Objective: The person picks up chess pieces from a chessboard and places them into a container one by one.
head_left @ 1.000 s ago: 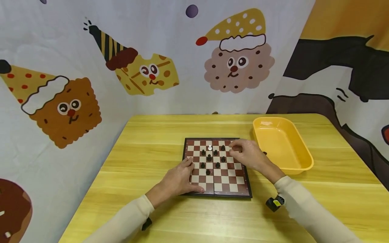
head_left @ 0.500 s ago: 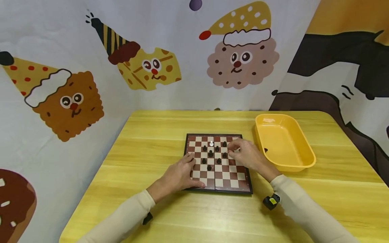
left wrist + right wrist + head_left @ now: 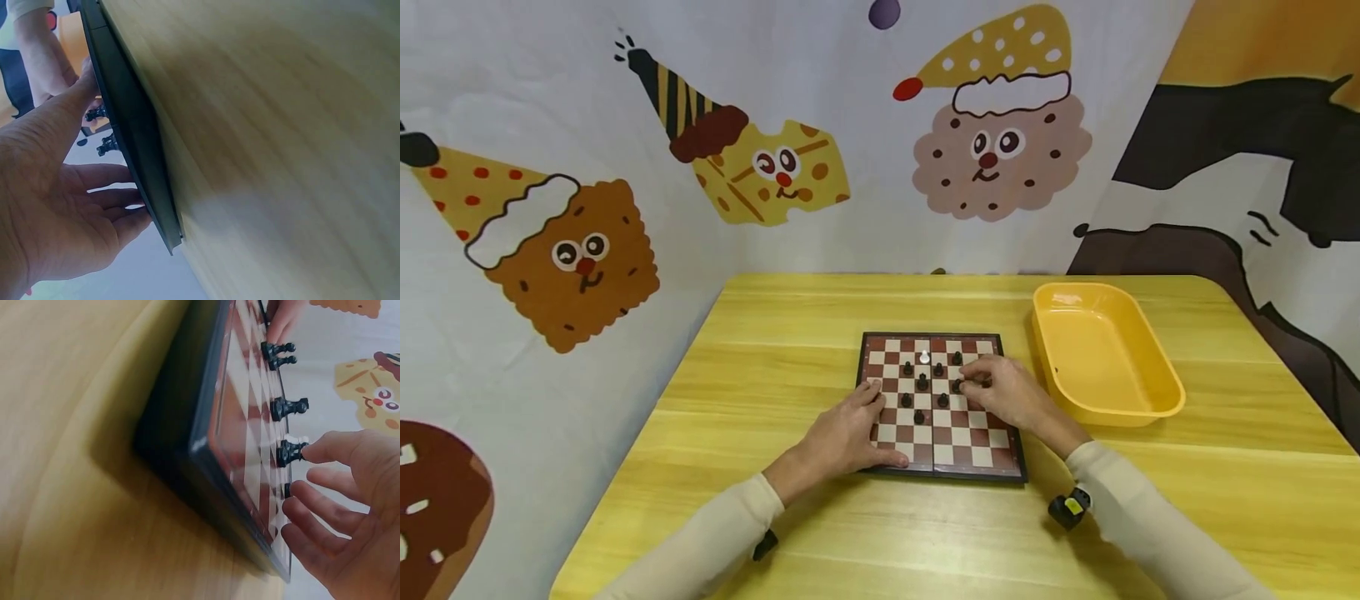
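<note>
A magnetic-style chessboard (image 3: 977, 457) with brown and cream squares and a dark frame lies on the table. Several black chess pieces (image 3: 922, 382) and one white piece (image 3: 924, 357) stand on it, mostly toward its far half. My left hand (image 3: 850, 429) rests on the board's near-left part, fingers over the left edge and thumb along the front. In the left wrist view its fingertips touch the dark rim. My right hand (image 3: 1003, 392) reaches over the right half. Its thumb tip meets the head of a black piece (image 3: 289, 453); a gap shows between thumb and index finger.
A yellow plastic tray (image 3: 1161, 354) stands right of the board, close to the right forearm. A small dark speck (image 3: 1057, 369) shows at its left inner side. The wooden table (image 3: 760, 358) meets a cartoon-printed curtain (image 3: 880, 242) at the back and left.
My right hand has moved slightly nearer and left, reaching the black piece on the right half. The left hand stays in place. The head view has shifted a little.
</note>
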`<state>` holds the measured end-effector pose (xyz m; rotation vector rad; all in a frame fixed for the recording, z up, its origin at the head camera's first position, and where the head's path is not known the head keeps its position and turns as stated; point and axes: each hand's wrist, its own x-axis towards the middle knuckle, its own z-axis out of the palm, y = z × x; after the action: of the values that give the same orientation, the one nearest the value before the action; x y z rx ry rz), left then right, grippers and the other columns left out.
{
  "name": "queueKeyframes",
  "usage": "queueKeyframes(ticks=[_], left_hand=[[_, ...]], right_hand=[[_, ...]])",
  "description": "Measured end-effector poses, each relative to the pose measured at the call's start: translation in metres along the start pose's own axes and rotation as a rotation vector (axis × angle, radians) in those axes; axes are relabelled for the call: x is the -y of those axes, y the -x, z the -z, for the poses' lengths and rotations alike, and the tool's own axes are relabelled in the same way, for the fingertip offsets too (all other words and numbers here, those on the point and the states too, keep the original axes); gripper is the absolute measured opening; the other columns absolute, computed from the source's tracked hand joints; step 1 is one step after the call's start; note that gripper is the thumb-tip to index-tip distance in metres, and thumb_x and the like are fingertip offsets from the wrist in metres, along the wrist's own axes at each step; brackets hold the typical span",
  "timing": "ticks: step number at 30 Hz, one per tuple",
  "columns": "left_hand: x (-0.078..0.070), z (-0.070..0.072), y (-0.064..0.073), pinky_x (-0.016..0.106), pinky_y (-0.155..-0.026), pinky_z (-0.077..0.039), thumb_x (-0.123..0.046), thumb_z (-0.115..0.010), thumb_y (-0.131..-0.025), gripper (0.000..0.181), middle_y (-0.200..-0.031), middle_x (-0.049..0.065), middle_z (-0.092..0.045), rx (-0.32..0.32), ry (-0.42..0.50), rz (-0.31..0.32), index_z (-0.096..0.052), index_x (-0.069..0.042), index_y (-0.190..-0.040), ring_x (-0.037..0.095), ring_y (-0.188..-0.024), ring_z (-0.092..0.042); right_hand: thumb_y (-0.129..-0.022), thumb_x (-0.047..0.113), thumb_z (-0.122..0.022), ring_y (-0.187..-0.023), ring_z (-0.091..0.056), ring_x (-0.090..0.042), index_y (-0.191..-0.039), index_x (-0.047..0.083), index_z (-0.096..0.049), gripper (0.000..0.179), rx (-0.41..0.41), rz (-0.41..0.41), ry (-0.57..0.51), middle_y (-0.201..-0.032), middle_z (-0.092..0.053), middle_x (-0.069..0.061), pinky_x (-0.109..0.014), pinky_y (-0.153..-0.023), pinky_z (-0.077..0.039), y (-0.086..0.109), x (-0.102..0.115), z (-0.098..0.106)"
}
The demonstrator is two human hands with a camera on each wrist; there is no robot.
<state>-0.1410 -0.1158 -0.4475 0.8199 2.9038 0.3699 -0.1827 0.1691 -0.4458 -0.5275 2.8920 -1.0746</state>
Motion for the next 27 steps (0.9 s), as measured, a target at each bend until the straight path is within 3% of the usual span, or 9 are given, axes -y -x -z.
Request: queueKeyframes(ticks=[6, 17, 27], left_hand=[[-0.0017, -0.0006, 0.0006, 0.051, -0.104, -0.046, -0.075, -0.072, -0.075, 0.108, -0.16, 0.02, -0.033, 0.018, -0.003, 0.02, -0.051, 0.005, -0.145, 0.034, -0.147, -0.031], [-0.0008, -0.0024, -0.0001, 0.05, -0.104, -0.046, -0.075, -0.072, -0.075, 0.108, -0.159, 0.021, -0.034, 0.008, -0.01, 0.01, -0.052, 0.005, -0.145, 0.034, -0.147, -0.031], [0.0007, -0.0026, 0.0002, 0.051, -0.103, -0.046, -0.073, -0.074, -0.075, 0.107, -0.159, 0.021, -0.034, -0.006, 0.004, 0.003, -0.052, 0.006, -0.144, 0.035, -0.147, -0.031]], right_hand=[[-0.092, 0.014, -0.075, -0.085, -0.066, -0.017, -0.115, 0.001, -0.075, 0.026, 0.017, -0.025, -0.008, -0.106, -0.072, -0.01, -0.029, -0.066, -0.056, -0.001, 0.0006, -0.0025], [-0.092, 0.014, -0.077, -0.08, -0.063, -0.013, -0.108, 0.005, -0.078, 0.019, -0.013, 0.033, 0.04, -0.107, -0.072, -0.008, -0.029, -0.065, -0.055, -0.0013, -0.0011, -0.0077], [-0.092, 0.014, -0.076, -0.078, -0.061, -0.012, -0.106, 0.005, -0.078, 0.016, -0.019, 0.016, 0.07, -0.103, -0.071, -0.006, -0.028, -0.064, -0.054, -0.0006, 0.0012, -0.0087]])
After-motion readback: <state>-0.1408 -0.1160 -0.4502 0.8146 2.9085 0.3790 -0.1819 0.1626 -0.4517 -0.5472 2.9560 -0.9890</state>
